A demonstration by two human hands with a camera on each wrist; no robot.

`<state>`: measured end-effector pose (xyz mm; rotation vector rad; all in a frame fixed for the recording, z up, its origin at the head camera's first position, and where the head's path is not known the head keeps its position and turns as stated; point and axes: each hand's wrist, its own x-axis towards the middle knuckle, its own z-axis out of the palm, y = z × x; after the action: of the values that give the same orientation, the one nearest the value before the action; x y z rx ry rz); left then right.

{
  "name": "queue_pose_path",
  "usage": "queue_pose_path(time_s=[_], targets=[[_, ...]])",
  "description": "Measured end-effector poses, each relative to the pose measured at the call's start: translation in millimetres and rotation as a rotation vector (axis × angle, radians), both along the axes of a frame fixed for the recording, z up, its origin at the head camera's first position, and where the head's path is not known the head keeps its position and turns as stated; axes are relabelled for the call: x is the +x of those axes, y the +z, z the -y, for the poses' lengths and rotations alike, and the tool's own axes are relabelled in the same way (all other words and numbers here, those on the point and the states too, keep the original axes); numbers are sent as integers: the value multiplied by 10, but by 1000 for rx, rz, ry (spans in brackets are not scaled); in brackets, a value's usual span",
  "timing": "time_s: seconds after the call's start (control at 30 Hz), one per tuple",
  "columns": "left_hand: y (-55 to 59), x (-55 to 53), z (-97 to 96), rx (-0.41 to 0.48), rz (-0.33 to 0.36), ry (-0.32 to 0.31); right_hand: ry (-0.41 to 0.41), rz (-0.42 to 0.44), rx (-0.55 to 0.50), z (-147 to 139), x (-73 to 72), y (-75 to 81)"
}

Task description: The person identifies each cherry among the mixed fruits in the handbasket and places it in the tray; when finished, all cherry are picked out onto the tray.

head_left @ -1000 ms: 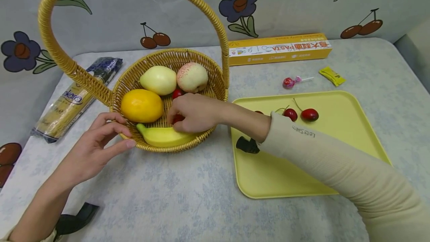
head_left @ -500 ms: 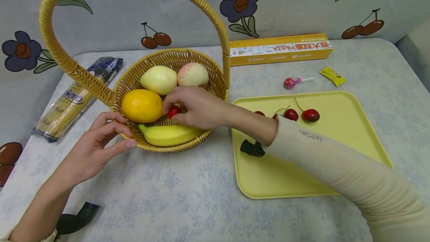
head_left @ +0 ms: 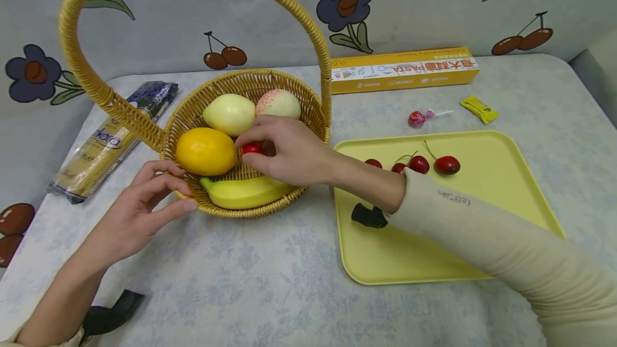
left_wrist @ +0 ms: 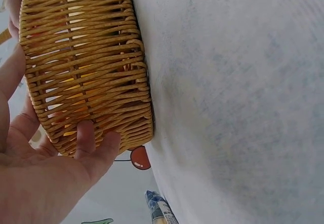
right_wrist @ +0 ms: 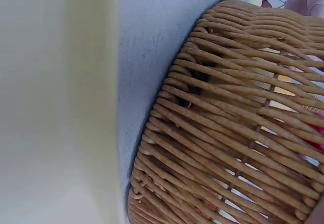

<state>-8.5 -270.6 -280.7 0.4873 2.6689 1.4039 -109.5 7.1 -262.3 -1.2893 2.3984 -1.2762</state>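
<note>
A wicker basket (head_left: 262, 80) with a tall arched handle stands at the left of the head view. Inside lie a banana (head_left: 248, 193), a glossy yellow-orange fruit (head_left: 206, 151), a pale yellow fruit (head_left: 228, 114) and a speckled peach (head_left: 279, 103). My right hand (head_left: 294, 151) reaches over the basket's right rim and pinches a red cherry (head_left: 251, 148) between thumb and fingers. At the near left, my left hand (head_left: 137, 213) holds the basket's rim, and the left wrist view shows its fingers against the woven wall (left_wrist: 86, 67). The right fingertips are hidden in the right wrist view.
A yellow tray (head_left: 482, 229) with several cherries (head_left: 446, 165) lies under the right forearm. Behind it are a lollipop (head_left: 416, 118), a yellow-wrapped candy (head_left: 479, 109) and a pasta box (head_left: 405, 71). A bag of spaghetti (head_left: 96, 154) lies left of the basket.
My right hand has moved up and slightly right inside the basket, away from the banana, with the red cherry at its fingers. The left hand stays on the rim.
</note>
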Motion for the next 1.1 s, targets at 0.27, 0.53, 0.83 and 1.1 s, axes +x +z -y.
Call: queue_pose_path(time_s=[0.27,0.53,0.83,1.1], targets=[[-4,0,1,11,-3,-6,57,-29,-46,-136,86,54],[-8,6,2,11,-3,-2,45,-80,-67,-439,267,84],[-11,11,4,10,0,-5,-30,-17,-73,-864,405,95],[-3,8,-6,9,-2,-3,-162,46,-32,-1264,481,75]])
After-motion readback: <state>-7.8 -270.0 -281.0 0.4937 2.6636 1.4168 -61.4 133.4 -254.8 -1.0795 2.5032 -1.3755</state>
